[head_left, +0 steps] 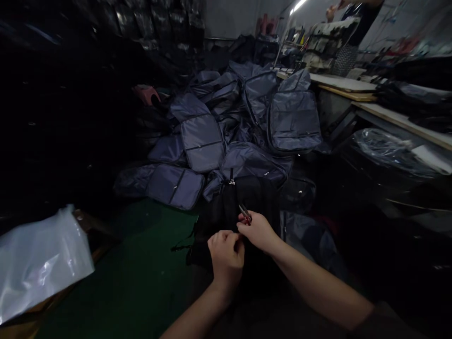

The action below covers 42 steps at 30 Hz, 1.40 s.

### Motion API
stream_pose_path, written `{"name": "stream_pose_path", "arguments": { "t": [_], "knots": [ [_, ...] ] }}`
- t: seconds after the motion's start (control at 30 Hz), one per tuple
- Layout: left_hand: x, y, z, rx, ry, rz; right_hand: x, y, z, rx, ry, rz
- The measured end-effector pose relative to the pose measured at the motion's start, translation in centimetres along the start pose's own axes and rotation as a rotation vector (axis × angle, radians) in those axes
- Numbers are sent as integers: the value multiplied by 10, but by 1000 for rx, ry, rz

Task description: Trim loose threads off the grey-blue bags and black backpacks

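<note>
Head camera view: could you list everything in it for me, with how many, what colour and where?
black bag: one, black, in front of the person, under both hands
snips: one pair, red grips, in the right hand
grey-blue bags: a heap, too many to count, behind the black bag
plastic bag: one, clear whitish, lower left
green surface: one, dark green, lower left of the black bag
pink object: one, pink, left of the heap, too dim to identify
workbench: one, pale top, right side
other person: one, dark clothing, far top right
left hand: one, closed on the black bag's fabric
right hand: one, gripping the snips
</note>
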State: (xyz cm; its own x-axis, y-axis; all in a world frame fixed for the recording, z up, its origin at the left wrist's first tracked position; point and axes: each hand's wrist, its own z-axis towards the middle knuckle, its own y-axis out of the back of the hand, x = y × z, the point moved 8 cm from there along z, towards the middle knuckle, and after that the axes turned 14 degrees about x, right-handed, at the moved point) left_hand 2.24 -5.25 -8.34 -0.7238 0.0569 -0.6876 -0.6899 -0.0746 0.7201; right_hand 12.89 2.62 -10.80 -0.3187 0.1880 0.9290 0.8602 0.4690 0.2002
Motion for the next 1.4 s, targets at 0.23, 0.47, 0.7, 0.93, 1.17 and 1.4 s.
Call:
{"name": "stream_pose_path", "arguments": {
  "t": [0.23,0.47,0.7,0.93,1.17,1.4],
  "knots": [
    [14,12,2,-76,82,-261,-17,-6,8,112,-42,257],
    [24,15,23,18,65,-318,-23,-18,10,276,-20,474],
    [23,18,29,6,18,-222,-26,-20,12,328,-9,537],
    [38,24,42,-31,92,-443,-23,-21,11,320,-2,530],
    [66,6,46,45,211,-897,-21,-25,13,328,-5,489],
    [71,-5,48,6,239,-1203,-18,-24,13,311,-14,419]
  ]
}}
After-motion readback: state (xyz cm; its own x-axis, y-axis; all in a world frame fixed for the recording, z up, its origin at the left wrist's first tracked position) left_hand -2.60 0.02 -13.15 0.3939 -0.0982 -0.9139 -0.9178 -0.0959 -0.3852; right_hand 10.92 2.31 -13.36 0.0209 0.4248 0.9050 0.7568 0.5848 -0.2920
